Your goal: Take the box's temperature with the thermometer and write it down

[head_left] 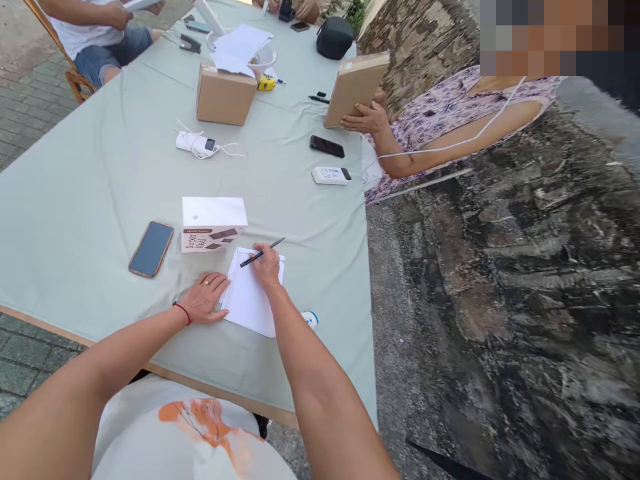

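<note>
A stack of white paper (250, 300) lies on the table in front of me. My left hand (204, 298) rests flat on its left edge, fingers stretched out. In my right hand (267, 265) is a slim black pen (251, 259), held over the upper part of the sheet; whether its tip touches the paper I cannot tell. Just beyond the paper stands a white box (214, 227) with brown print. To its left lies a smartphone (151, 249) with a dark screen. A white and blue object (311, 319) is partly hidden behind my right forearm.
Farther up the table (100, 193) are a white device wrapped in its cable (196, 143), a cardboard box (225, 95), a black phone (327, 146) and a white device (331, 175). At right, another person's hands hold a flat cardboard box (357, 88). Another person sits at upper left.
</note>
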Demonstrator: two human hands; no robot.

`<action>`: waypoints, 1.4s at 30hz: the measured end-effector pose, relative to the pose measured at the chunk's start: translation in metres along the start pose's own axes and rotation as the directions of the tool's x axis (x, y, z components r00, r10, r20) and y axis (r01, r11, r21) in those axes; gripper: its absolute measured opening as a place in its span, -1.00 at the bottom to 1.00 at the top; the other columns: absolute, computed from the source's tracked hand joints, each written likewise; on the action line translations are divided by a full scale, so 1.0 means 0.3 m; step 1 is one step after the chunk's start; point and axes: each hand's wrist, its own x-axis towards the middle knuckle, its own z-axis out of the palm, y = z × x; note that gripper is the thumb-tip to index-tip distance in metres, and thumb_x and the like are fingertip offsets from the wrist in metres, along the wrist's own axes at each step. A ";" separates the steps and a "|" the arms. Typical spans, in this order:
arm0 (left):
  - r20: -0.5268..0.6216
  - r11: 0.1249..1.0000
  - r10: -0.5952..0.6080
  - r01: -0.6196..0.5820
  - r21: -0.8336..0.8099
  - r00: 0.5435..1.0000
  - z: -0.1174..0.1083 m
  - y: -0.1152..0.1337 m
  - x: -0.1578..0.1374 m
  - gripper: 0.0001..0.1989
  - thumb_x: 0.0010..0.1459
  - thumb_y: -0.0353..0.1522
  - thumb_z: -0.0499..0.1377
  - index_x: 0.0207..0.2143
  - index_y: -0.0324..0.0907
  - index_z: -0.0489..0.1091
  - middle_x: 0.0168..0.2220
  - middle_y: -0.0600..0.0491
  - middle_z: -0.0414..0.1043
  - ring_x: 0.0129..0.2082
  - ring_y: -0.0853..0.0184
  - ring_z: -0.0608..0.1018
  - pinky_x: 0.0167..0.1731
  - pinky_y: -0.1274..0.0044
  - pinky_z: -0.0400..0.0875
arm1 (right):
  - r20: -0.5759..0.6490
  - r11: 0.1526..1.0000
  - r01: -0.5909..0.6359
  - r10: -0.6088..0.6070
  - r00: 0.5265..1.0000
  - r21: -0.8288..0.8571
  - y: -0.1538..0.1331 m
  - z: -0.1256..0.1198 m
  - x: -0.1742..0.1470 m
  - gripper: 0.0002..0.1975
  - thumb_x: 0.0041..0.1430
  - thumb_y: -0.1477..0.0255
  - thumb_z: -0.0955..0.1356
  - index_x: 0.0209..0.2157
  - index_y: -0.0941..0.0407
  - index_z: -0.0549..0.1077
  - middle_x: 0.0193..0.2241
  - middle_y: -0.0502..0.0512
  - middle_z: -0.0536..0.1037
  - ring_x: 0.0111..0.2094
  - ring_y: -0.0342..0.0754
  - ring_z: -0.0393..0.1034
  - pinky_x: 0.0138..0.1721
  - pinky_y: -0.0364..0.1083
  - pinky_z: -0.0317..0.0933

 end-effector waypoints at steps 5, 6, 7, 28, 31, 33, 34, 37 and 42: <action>-0.066 0.996 -0.019 0.013 -0.092 0.998 0.005 0.004 0.001 -0.34 0.19 -0.08 0.09 0.20 -0.35 0.21 0.15 -0.25 0.29 0.18 -0.01 0.30 0.21 0.19 0.12 | -0.030 1.000 -0.023 0.023 0.999 -0.005 0.020 -0.020 -0.017 -0.76 0.03 0.46 0.27 -0.21 0.11 0.42 -0.28 0.14 0.47 -0.15 0.08 0.27 -0.01 0.07 0.15; -0.087 0.993 -0.028 0.018 -0.114 0.996 0.008 0.004 0.002 -0.34 0.20 -0.07 0.07 0.20 -0.35 0.21 0.15 -0.25 0.30 0.17 -0.01 0.30 0.20 0.19 0.14 | -0.029 1.000 -0.026 0.026 0.999 -0.007 0.020 -0.024 -0.020 -0.77 0.02 0.46 0.27 -0.22 0.11 0.41 -0.28 0.13 0.46 -0.16 0.08 0.27 -0.02 0.06 0.15; -0.110 0.991 -0.035 0.020 -0.136 0.993 0.013 0.004 0.002 -0.33 0.22 -0.06 0.06 0.20 -0.36 0.20 0.14 -0.25 0.29 0.17 -0.01 0.30 0.20 0.19 0.14 | -0.029 1.000 -0.028 0.027 0.999 -0.012 0.020 -0.027 -0.023 -0.78 0.02 0.46 0.28 -0.23 0.11 0.41 -0.28 0.12 0.46 -0.16 0.07 0.27 -0.02 0.06 0.15; -0.172 0.974 -0.158 0.125 -0.188 0.972 0.034 0.004 0.030 -0.40 0.17 -0.35 0.05 0.25 -0.41 0.14 0.20 -0.26 0.22 0.22 0.02 0.25 0.22 0.20 0.12 | -0.110 0.972 0.015 0.011 0.994 0.235 -0.156 -0.033 -0.294 -0.71 0.25 0.25 0.27 -0.06 0.09 0.35 -0.27 0.08 0.47 -0.16 -0.02 0.35 0.00 0.02 0.17; -0.148 0.977 -0.155 0.129 -0.169 0.977 0.030 0.006 0.029 -0.42 0.16 -0.36 0.07 0.23 -0.37 0.17 0.22 -0.24 0.21 0.23 0.01 0.24 0.21 0.19 0.13 | -0.167 0.925 0.054 0.011 0.986 0.376 -0.186 -0.073 -0.324 -0.56 0.36 0.20 0.15 0.17 0.10 0.22 -0.31 0.05 0.43 -0.25 -0.08 0.38 -0.05 -0.02 0.23; -0.143 0.979 -0.155 0.132 -0.155 0.978 0.028 0.007 0.028 -0.44 0.15 -0.36 0.08 0.20 -0.36 0.21 0.21 -0.24 0.22 0.21 0.01 0.26 0.20 0.18 0.14 | -0.163 0.909 0.039 0.032 0.986 0.415 -0.203 -0.096 -0.350 -0.52 0.38 0.17 0.10 0.21 0.10 0.20 -0.35 0.04 0.41 -0.31 -0.10 0.38 -0.07 -0.01 0.25; -0.139 0.980 -0.154 0.134 -0.145 0.978 0.027 0.008 0.028 -0.46 0.15 -0.36 0.08 0.18 -0.36 0.23 0.21 -0.25 0.22 0.21 0.01 0.26 0.20 0.18 0.15 | -0.158 0.906 0.026 0.045 0.986 0.423 -0.210 -0.102 -0.365 -0.52 0.38 0.16 0.09 0.17 0.11 0.24 -0.35 0.04 0.41 -0.31 -0.09 0.38 -0.08 -0.01 0.26; -0.125 0.983 -0.156 0.142 -0.117 0.980 0.023 0.012 0.029 -0.53 0.16 -0.37 0.07 0.11 -0.36 0.30 0.20 -0.25 0.22 0.21 -0.01 0.26 0.19 0.18 0.17 | -0.144 0.887 -0.023 0.100 0.984 0.461 -0.220 -0.096 -0.403 -0.60 0.33 0.14 0.18 -0.03 0.13 0.38 -0.31 0.08 0.43 -0.28 -0.08 0.39 -0.12 -0.02 0.30; -0.094 0.981 -0.172 0.162 -0.107 0.981 0.015 0.021 0.032 -0.58 0.17 -0.37 0.08 0.07 -0.34 0.32 0.18 -0.25 0.23 0.19 -0.01 0.28 0.18 0.16 0.18 | -0.141 0.824 -0.134 0.250 0.958 0.551 -0.220 -0.045 -0.428 -0.72 0.18 0.18 0.31 -0.26 0.12 0.33 -0.47 -0.03 0.38 -0.51 -0.18 0.28 -0.38 -0.11 0.27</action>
